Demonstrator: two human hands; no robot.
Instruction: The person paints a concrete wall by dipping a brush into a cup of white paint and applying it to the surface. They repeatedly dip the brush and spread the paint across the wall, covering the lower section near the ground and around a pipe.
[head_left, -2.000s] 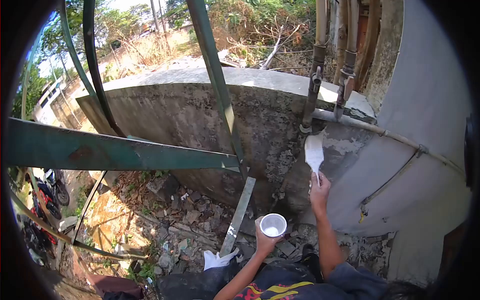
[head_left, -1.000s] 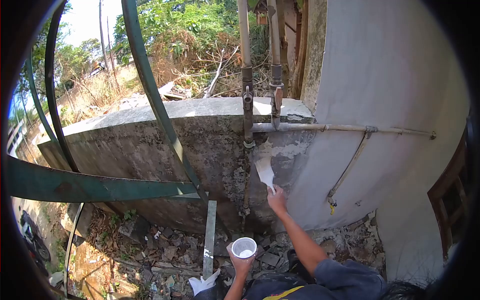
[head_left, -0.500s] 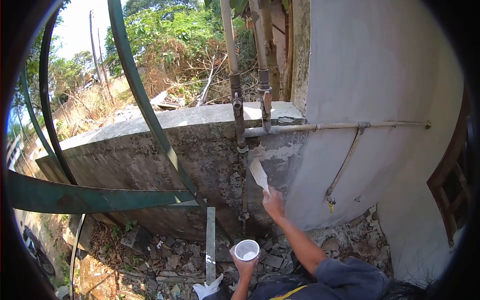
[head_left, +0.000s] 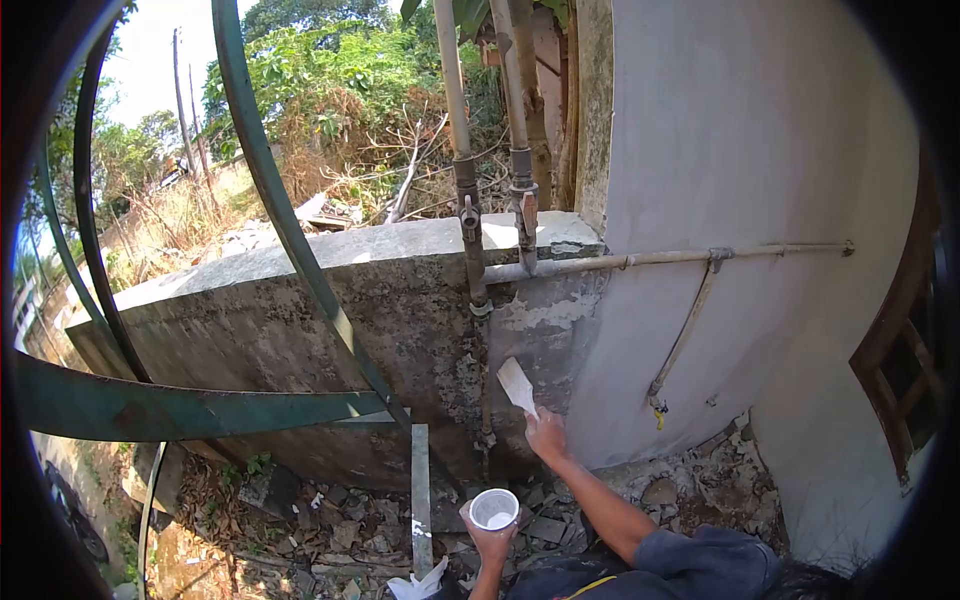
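My right hand [head_left: 545, 438] is closed around the handle of a wide, flat white paintbrush [head_left: 515, 384]. The brush head lies against the patchy grey wall [head_left: 560, 350], just right of a thin vertical pipe. Lower down, my left hand [head_left: 490, 543] grips a small white plastic cup [head_left: 495, 510] by its side. Some white stuff shows inside the cup, which is held with its mouth up.
Pipes with valves [head_left: 469, 215] rise in front of the low wall, and a horizontal pipe [head_left: 690, 257] runs right to a yellow-handled tap [head_left: 659, 415]. Curved green metal bars [head_left: 130, 398] cross the left side. Rubble [head_left: 350, 525] covers the ground.
My right hand and the brush have moved down the wall. My left hand with the cup stays nearly in place, a touch lower.
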